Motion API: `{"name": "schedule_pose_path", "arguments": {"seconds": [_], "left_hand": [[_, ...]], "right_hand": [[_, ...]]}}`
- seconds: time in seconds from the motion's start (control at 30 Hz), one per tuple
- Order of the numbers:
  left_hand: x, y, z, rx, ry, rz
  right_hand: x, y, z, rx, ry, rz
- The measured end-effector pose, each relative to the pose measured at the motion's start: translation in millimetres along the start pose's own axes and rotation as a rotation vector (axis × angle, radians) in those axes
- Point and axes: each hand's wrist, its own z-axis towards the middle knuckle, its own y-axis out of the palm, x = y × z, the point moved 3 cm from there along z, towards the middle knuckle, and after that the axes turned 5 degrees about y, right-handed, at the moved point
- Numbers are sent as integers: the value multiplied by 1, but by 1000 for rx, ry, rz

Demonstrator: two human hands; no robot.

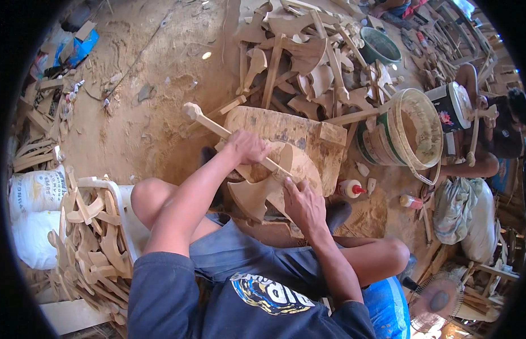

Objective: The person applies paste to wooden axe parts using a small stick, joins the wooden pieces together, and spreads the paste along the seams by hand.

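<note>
A pale wooden axe point(247, 199) with broad curved blades and a long knob-ended handle lies over a worn wooden block point(254, 117) in front of me. My left hand point(249, 147) is closed around the handle, between the knob and the blades. Lower on the shaft, my right hand point(306, 207) grips the axe where handle and blades meet, its thumb and forefinger pressed there. Part of the blades is hidden behind my hands. A white glue bottle with a red cap point(351, 188) lies right of the block.
Carved wooden pieces point(308, 56) are heaped beyond the block; more curved pieces point(96, 237) fill the left side. A large bucket point(381, 135) stands at right, near another person point(503, 124) holding a wooden piece. A fan point(438, 299) is at lower right.
</note>
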Motion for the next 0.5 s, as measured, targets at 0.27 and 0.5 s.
{"name": "schedule_pose_path", "arguments": {"seconds": [0.27, 0.5], "left_hand": [[-7, 7, -4, 115, 8, 31], [-2, 0, -5, 106, 33, -7]], "right_hand": [[-7, -8, -12, -56, 67, -75], [-8, -16, 1, 101, 7, 22]]}}
